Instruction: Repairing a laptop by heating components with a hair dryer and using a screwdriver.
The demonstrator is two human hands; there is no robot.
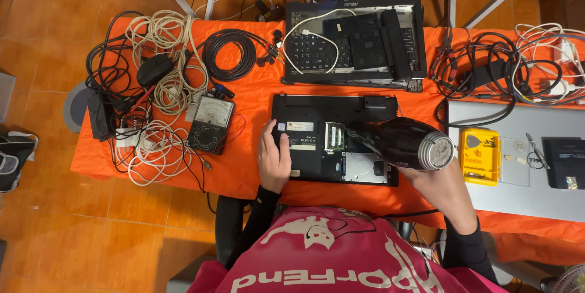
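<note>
Black hair dryer (402, 142) gripped by right hand (442, 186); left hand (274, 156) flat on opened laptop (317, 119).

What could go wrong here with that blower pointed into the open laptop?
The right hand holds the black blower low over the open laptop base; its airflow or heat might stress the exposed memory module. Its black cord runs into the cable tangle and could snag. The left hand alone steadies the base, so it may shift.
</note>
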